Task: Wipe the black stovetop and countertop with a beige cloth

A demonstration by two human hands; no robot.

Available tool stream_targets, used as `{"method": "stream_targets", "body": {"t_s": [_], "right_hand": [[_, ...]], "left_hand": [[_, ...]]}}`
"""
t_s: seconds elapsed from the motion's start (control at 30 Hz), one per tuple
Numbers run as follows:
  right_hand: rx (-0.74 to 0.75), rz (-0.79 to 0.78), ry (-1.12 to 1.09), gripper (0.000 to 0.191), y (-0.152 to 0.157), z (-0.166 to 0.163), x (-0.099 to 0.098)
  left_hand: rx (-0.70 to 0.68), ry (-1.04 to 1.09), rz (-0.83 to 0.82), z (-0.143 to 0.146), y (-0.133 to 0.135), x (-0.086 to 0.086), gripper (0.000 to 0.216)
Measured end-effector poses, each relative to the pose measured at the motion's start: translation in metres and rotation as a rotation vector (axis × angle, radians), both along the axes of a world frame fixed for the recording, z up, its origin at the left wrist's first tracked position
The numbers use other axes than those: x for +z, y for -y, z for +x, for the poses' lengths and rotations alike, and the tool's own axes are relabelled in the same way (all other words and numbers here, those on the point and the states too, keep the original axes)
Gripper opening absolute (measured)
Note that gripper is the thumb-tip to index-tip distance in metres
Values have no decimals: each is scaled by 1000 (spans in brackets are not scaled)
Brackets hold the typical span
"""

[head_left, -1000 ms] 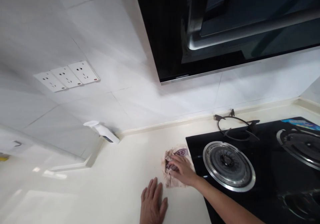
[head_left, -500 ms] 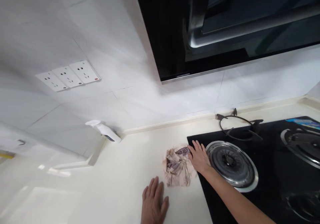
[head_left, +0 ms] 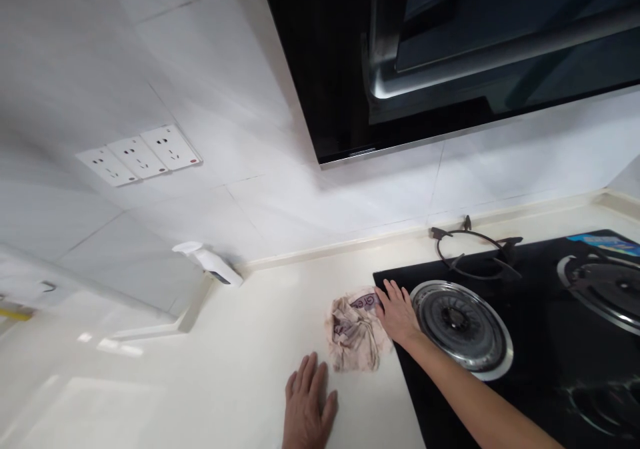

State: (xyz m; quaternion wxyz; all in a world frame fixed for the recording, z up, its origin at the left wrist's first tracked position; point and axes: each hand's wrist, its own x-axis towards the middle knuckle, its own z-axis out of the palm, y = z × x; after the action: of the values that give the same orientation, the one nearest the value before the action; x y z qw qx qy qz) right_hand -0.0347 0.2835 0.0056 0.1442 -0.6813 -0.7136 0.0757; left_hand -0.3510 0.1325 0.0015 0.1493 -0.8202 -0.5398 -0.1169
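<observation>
On the pale countertop (head_left: 240, 355) lies a crumpled pinkish cloth (head_left: 356, 334) with dark lettering, beside the left edge of the black gas stove (head_left: 530, 342). My right hand (head_left: 399, 312) rests flat on the stove's corner, fingers stretched out; its thumb side is at the cloth's right edge. Left of the near burner (head_left: 455, 319), that hand grips nothing. My left hand (head_left: 306, 402) lies on the counter in front of the cloth, fingers extended and apart from it, holding nothing.
A black pan support (head_left: 473, 275) sits loose at the stove's back edge. The dark range hood (head_left: 345, 129) hangs above. A white handheld device (head_left: 210, 263) lies against the wall, below the wall sockets (head_left: 140, 155). Another burner (head_left: 607, 289) is at the right.
The view has shifted very slightly. Both hands and the cloth stay in the same places.
</observation>
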Motion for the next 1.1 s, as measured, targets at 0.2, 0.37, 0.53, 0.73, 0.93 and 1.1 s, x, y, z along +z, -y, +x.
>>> {"method": "stream_targets", "body": {"t_s": [0.2,0.37,0.53,0.73,0.93,1.1], "right_hand": [[3,-3,27,55,0,0,0],[4,-5,43,54,-1,1,-4],[1,0,62,55,-3,0,-7],[4,18,79,55,-4,-4,-12],[31,63,89,54,8,2,-21],[-4,128,122,57,59,20,-34]], "left_hand": [[-1,9,-8,2,0,2,50],[5,11,-27,3,2,4,50],[16,29,-37,3,3,4,52],[15,55,-15,3,1,1,51],[18,52,11,1,2,-3,50],[42,142,53,2,3,-17,49]]}}
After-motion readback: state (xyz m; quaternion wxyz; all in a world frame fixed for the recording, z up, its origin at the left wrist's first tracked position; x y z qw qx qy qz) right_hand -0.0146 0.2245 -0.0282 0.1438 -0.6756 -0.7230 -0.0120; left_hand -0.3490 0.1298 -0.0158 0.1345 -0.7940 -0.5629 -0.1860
